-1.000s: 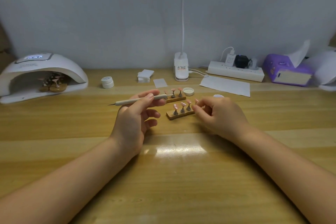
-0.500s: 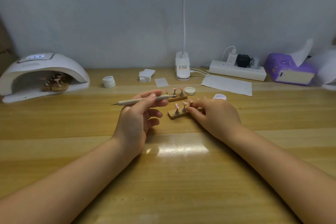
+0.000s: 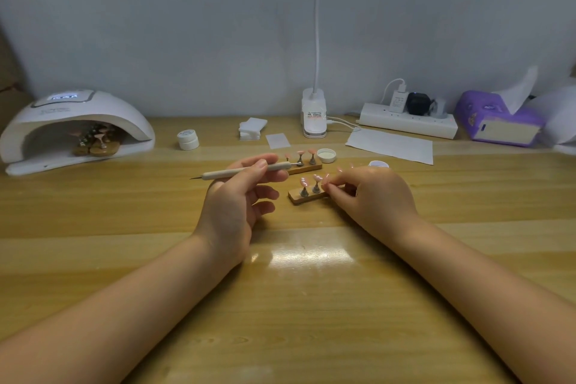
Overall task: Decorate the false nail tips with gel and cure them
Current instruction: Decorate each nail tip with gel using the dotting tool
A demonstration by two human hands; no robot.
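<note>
**Fingers at the nail stand, tool held aside**

The fingers [image 3: 335, 185] of the right hand [image 3: 372, 196] are curled in and bunched at the right end of the near wooden stand [image 3: 296, 198], their tips touching or pinching a pink nail tip [image 3: 325, 179] on its peg there; whether they truly have hold of it cannot be told, since the fingers hide the contact. Two more pink tips [image 3: 304, 181] stand upright on pegs just left of those fingertips, untouched. The left hand [image 3: 237, 196] sits just left of this stand, apart from it, palm turned inward. Its thumb and forefinger pinch a slim pale dotting tool [image 3: 237, 172] that lies roughly level, its fine point [image 3: 191, 178] sticking out to the left, its other end reaching toward the far stand. The remaining left fingers are loosely bent below the tool and hold nothing.

The far wooden stand [image 3: 307, 168] lies just behind the near one, carrying three pink tips on pegs. A small open white pot [image 3: 326, 155] sits just right of it, and another white pot [image 3: 378, 164] peeks out behind the right hand. At far left on the wooden table [image 3: 311, 305], the white curing lamp [image 3: 74, 128] has its display lit, with more stands of tips [image 3: 96, 143] inside its opening. A closed white jar [image 3: 188, 140] stands between the lamp and a stack of white pads [image 3: 252, 128].
</note>
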